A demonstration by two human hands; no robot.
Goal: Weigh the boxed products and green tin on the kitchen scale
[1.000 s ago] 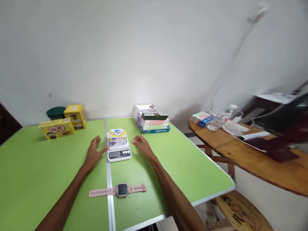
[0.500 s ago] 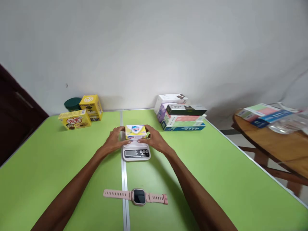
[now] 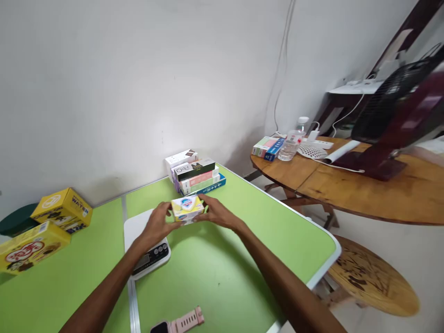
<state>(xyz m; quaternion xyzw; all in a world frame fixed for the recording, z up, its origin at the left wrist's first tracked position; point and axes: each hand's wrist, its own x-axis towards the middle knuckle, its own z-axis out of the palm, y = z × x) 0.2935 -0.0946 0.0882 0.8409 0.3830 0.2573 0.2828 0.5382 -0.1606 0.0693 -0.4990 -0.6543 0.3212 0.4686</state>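
Between my two hands is a yellow and white soap box (image 3: 188, 207), raised above the green table. My left hand (image 3: 157, 226) grips its left end, and my right hand (image 3: 218, 212) grips the right end. To the left, partly covered by my left hand and forearm, a white kitchen scale (image 3: 138, 226) rests on the table with a dark button panel at its front. Close to the bottom edge of the view lies a pink smartwatch (image 3: 183, 322), cut off by the frame.
Stacked boxes (image 3: 199, 175) stand at the table's back edge. Yellow boxes (image 3: 64, 210) and a dark green lid (image 3: 19, 219) are at the left. On a wooden table (image 3: 347, 189) to the right are a water bottle (image 3: 291, 144) and a fan (image 3: 385, 120). A wooden stool (image 3: 374, 277) stands below.
Both hands have lifted the soap box off the scale and carried it to the right. The view has swung right, bringing in the wooden table, fan and stool.
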